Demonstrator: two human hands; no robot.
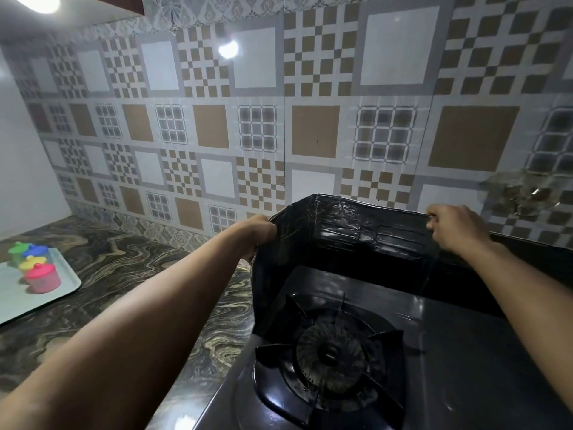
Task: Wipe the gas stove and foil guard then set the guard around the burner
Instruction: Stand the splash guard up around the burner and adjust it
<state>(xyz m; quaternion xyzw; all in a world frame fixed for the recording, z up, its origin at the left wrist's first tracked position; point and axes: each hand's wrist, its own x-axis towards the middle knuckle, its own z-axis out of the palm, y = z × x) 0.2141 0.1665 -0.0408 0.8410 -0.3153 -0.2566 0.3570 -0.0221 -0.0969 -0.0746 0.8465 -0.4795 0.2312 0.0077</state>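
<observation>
A: Holding the foil guard by its top edge, left hand and right hand each pinched it behind the burner.
B: I judged it light, crease-prone; grip edges only.

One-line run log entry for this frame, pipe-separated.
phase: placing guard | left hand: grips foil guard left edge | right hand: grips top rim | guard: upright behind burner on stove

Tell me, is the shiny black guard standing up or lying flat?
Standing up. The guard rises as folded walls behind and left of the burner, with the left hand and right hand gripping its top edge.
</observation>
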